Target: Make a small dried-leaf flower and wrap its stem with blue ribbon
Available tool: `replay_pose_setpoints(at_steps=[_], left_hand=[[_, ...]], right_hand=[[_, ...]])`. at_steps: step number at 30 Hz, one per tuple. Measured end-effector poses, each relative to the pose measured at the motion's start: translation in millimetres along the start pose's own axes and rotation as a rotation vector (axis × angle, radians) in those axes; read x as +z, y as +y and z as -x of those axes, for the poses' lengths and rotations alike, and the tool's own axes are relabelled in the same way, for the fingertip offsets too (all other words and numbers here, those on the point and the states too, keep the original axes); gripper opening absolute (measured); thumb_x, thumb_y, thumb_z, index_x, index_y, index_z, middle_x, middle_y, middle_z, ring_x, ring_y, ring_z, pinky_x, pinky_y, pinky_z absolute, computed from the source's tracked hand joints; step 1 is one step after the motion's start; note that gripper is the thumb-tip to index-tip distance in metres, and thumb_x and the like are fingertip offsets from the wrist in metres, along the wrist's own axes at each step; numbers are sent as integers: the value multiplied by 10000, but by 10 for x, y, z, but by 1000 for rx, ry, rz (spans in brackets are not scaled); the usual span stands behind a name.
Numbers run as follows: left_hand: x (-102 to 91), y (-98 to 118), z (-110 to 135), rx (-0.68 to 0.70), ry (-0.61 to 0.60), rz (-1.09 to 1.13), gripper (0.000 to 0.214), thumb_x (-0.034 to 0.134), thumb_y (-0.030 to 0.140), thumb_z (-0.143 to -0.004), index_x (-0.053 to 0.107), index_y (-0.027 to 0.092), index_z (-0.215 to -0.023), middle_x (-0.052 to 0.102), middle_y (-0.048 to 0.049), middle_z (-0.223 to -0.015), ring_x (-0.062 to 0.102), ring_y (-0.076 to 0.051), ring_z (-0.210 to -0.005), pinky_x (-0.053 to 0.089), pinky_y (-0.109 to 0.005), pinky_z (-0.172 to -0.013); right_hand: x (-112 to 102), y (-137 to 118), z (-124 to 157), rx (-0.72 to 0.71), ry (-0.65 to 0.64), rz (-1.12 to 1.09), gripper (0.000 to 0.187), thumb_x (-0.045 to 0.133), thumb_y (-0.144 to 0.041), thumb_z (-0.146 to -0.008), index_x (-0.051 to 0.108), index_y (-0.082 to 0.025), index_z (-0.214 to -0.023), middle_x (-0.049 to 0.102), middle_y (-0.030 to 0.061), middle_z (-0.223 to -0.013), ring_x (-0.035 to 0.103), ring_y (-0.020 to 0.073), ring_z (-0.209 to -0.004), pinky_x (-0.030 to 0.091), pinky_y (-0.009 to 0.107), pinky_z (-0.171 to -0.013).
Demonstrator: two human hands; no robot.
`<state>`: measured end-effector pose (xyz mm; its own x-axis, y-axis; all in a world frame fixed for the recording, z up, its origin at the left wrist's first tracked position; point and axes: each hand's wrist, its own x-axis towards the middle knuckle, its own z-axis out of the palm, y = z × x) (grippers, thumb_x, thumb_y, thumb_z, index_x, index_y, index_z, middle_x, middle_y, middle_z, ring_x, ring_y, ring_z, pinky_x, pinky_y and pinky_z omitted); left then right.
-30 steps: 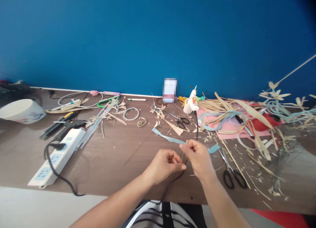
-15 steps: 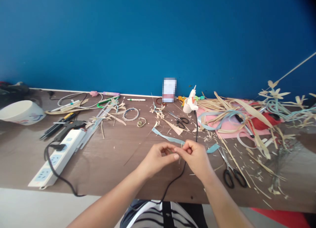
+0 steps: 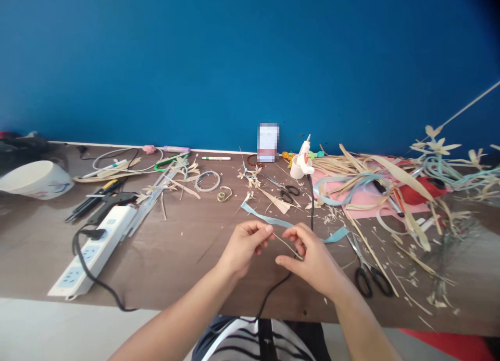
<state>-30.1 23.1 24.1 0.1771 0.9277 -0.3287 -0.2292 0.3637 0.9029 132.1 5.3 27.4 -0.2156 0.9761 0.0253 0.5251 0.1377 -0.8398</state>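
My left hand (image 3: 244, 246) and my right hand (image 3: 312, 259) are close together over the brown table (image 3: 164, 257), near its front edge. Both pinch a thin tan straw strip (image 3: 284, 243) that runs slanting between them, the left at its upper end, the right at its lower end. A light blue ribbon strip (image 3: 265, 219) lies on the table just behind my fingers. A black cord (image 3: 273, 293) passes under my right hand toward my lap.
A white glue gun (image 3: 302, 162) stands at the back centre. Black-handled scissors (image 3: 369, 277) lie right of my right hand, smaller scissors (image 3: 285, 191) behind. A white power strip (image 3: 94, 246) and white bowl (image 3: 35, 178) are at left. Straw strips and scraps (image 3: 390, 194) cover the right side.
My hands have drawn slightly apart, pulling the straw strip out between them. The left hand rose a little and the right dropped lower and rightward.
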Motion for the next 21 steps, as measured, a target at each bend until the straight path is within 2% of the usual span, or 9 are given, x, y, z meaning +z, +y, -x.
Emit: replay_pose_setpoints(at_steps=[4,6,11,13,15,17,19,21], left_hand=[[21,-32,1,-73,53,164,274,674,358,-634,538,123,-592,564,1,-598,410,-40,-455,256,-156,-387],[42,-49,4,-98,57,204,266,677,351,-635,542,123,-614,563,3,-600,418,-40,-459,261,-151,-385],[91,-119,28,-155,14,254,270,675,356,-635,541,123,-615,561,5,-598,420,-35,-454,264,-143,-383],[92,-142,37,-178,8,247,268,677,359,-630,555,120,-629,566,0,-609,422,-35,-454,260,-142,-379],[76,-134,47,-188,30,244,266,675,350,-630,599,128,-756,604,-20,-711,434,-33,-462,259,-143,-376],[51,-85,63,-124,91,222,359,666,330,-640,596,160,-948,623,-49,-899,443,-25,-471,276,-147,-380],[34,-10,91,-8,116,138,421,645,318,-662,571,176,-1051,598,-79,-1047,447,-19,-469,311,-158,-392],[39,57,123,52,27,9,392,611,320,-689,588,157,-1045,593,-102,-1076,471,-30,-469,341,-174,-400]], right_hand=[[31,51,92,62,64,-236,301,628,-252,-699,546,-212,-986,483,-19,-722,406,85,-506,393,229,-503],[57,45,122,32,119,-300,259,596,-243,-732,571,-205,-987,483,-17,-685,433,95,-520,395,228,-497],[81,32,143,-136,262,-272,149,589,-195,-745,673,-235,-862,538,5,-675,485,122,-569,401,246,-516],[73,38,142,-144,280,-273,134,580,-193,-756,683,-236,-829,552,9,-675,488,123,-557,394,249,-507],[59,45,138,-119,286,-275,130,565,-211,-771,681,-229,-826,551,11,-668,487,126,-545,390,253,-501],[42,51,132,-77,291,-255,131,550,-233,-783,674,-218,-823,550,13,-667,482,126,-535,385,253,-496],[27,54,125,-48,284,-221,133,542,-241,-789,669,-210,-815,548,12,-662,478,123,-526,380,247,-488],[21,54,117,-57,262,-188,127,545,-236,-786,666,-206,-805,547,11,-659,476,120,-520,375,241,-483]])
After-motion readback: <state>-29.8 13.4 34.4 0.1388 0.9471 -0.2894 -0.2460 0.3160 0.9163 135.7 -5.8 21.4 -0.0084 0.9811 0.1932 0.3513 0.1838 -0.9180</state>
